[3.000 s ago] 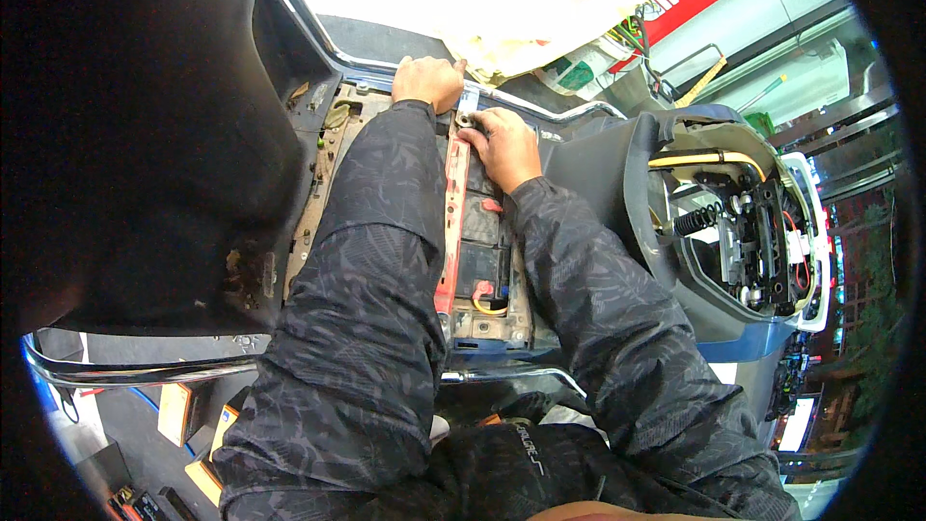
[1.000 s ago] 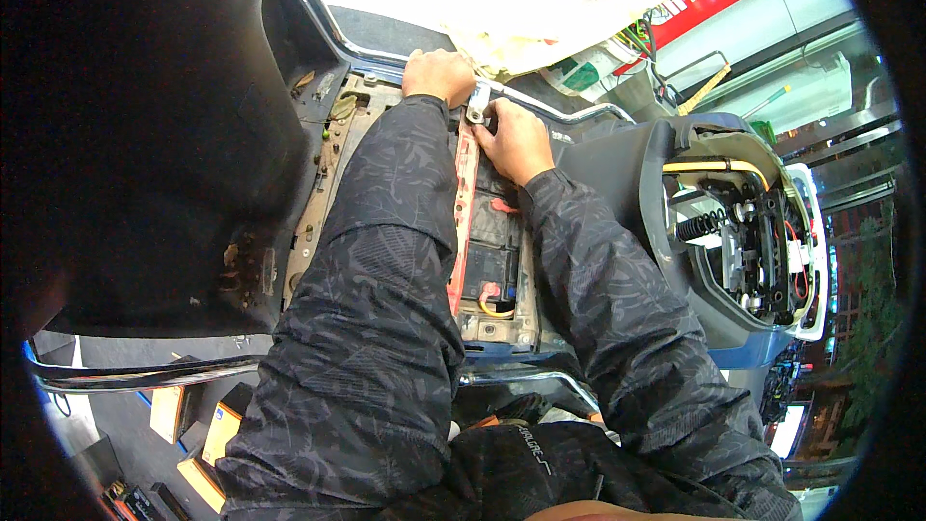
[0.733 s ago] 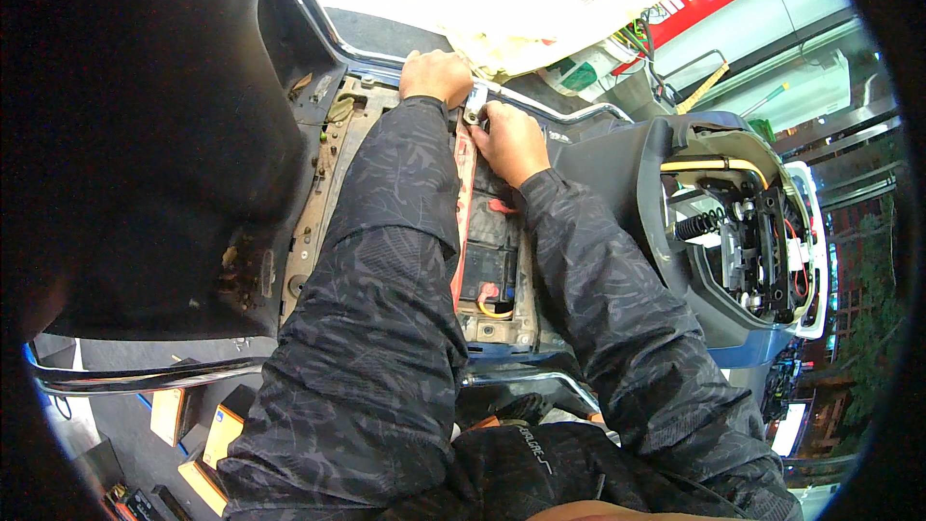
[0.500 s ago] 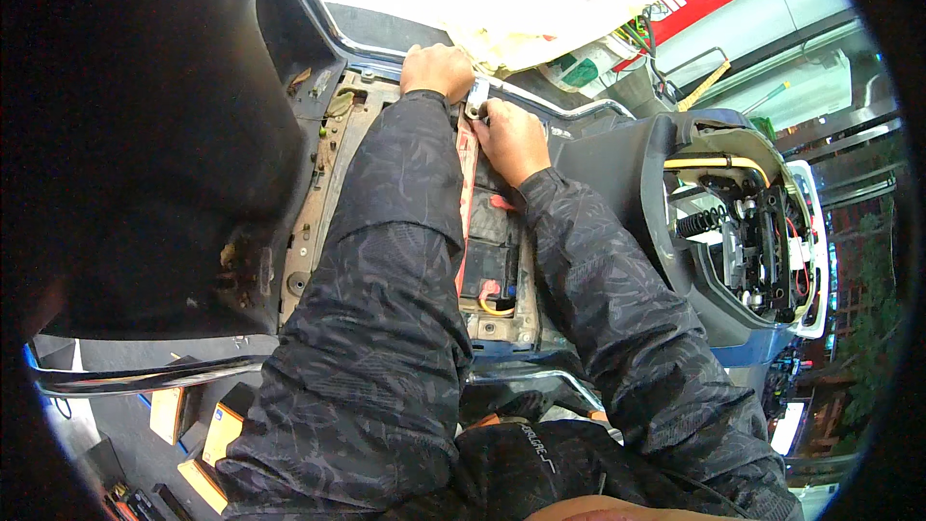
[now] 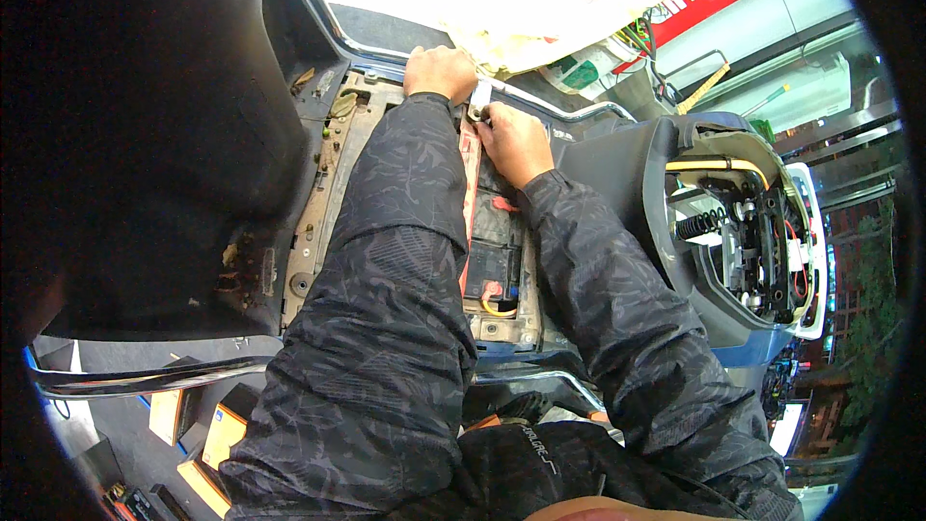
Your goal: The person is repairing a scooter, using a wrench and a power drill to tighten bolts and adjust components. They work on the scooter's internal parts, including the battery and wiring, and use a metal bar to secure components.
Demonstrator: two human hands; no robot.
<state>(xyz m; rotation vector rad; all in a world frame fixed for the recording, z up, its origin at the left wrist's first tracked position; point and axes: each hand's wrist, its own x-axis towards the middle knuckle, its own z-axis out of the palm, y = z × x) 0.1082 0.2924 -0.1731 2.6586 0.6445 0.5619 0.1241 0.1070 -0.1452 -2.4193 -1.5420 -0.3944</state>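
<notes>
Both my hands work at the far end of the open floor compartment of a scooter-like vehicle. My left hand (image 5: 441,73) is closed by the far rim, its fingers curled down, and what they hold is hidden. Beside it my right hand (image 5: 516,140) is closed too, thumb and forefinger pinched at the lower end of a small whitish piece (image 5: 480,95). I cannot tell its kind. Under my arms lie dark batteries (image 5: 494,260) with red terminal covers (image 5: 493,289) and a yellow cable (image 5: 498,311). A long red strip (image 5: 470,183) runs beside them, partly behind my left sleeve.
A black seat-like panel (image 5: 164,154) stands on the left. At right, the opened rear housing (image 5: 738,241) shows a spring and wiring. Chrome rails (image 5: 569,111) edge the vehicle. A pale yellow sack (image 5: 569,0) lies beyond; orange boxes (image 5: 224,434) sit on the floor at lower left.
</notes>
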